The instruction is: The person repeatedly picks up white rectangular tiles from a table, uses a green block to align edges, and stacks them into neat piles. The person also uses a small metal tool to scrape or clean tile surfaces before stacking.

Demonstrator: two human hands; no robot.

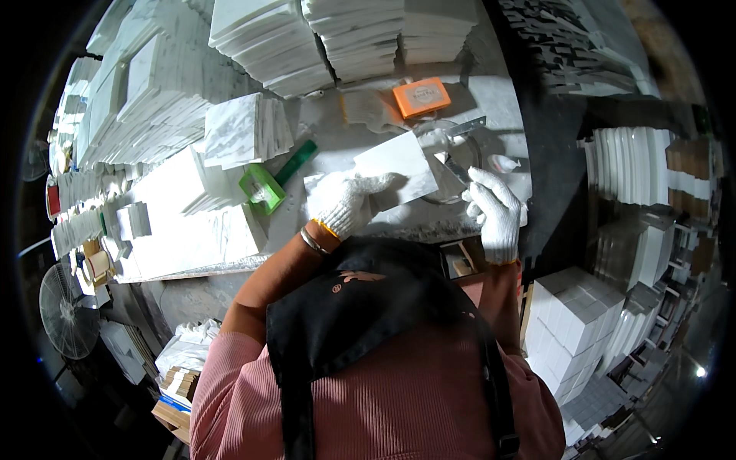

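Note:
My left hand, in a white knit glove, grips the near left edge of a white marble tile, its thumb lying over the top face. Part of another pale tile shows beside that hand. To the right, my gloved right hand is closed on a small putty knife, its metal blade pointing toward the tile's right edge. Beyond the blade lies a round dish-like shape with whitish material in it. A second flat metal blade rests at its far side.
An orange box lies by a crumpled clear bag. Left of the tile are a green tool and stacked marble tiles. Tall tile stacks line the back. White boxes stand at right, a fan at left.

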